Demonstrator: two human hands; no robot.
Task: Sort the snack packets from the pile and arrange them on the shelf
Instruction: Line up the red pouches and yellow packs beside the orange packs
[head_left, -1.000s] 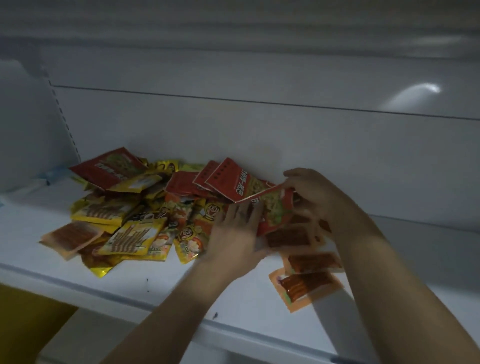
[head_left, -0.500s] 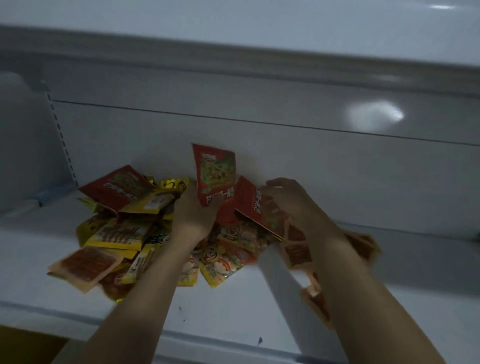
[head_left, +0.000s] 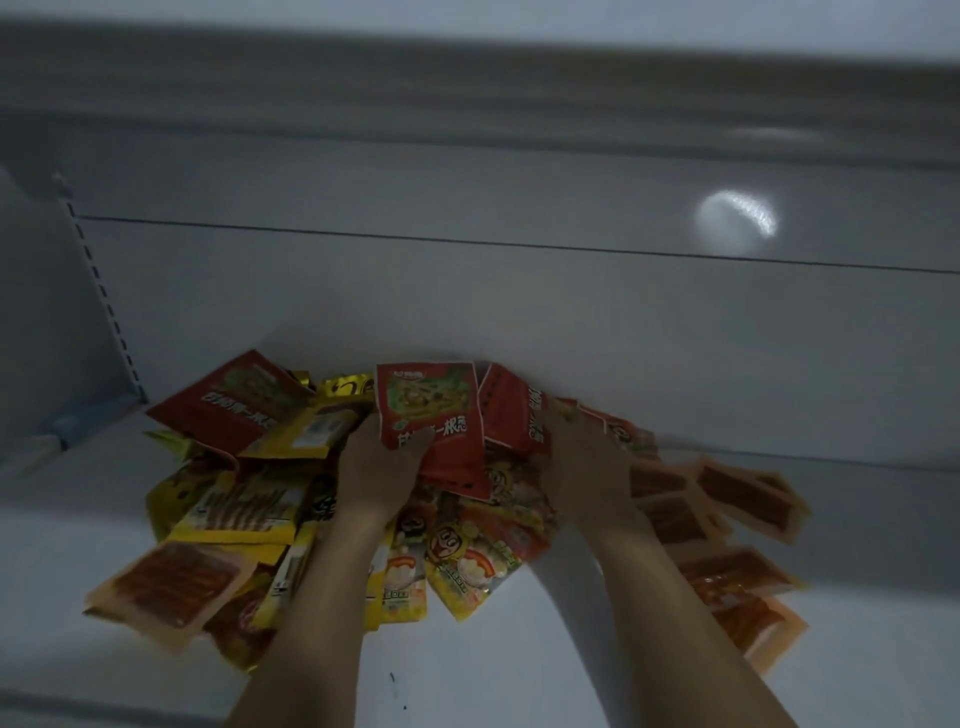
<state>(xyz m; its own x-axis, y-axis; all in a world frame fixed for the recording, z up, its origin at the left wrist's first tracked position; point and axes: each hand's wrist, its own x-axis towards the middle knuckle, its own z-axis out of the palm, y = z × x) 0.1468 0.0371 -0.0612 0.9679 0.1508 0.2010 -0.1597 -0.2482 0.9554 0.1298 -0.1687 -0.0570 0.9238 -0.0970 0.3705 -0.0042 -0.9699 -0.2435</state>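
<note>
A red packet (head_left: 431, 415) is pinched upright between thumb and fingers of the left hand (head_left: 376, 467), above the pile (head_left: 249, 499) heaped at the back edge of the shelf (head_left: 519, 665). A second red packet (head_left: 506, 410) is gripped by the right hand (head_left: 584, 462) (fingers blurred).

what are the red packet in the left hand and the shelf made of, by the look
Red packet: likely thin glossy printed plastic film; it creases where the left hand grips it. Shelf: probably white painted metal, smooth, semi-gloss; its back panel mirrors a light spot.
</note>
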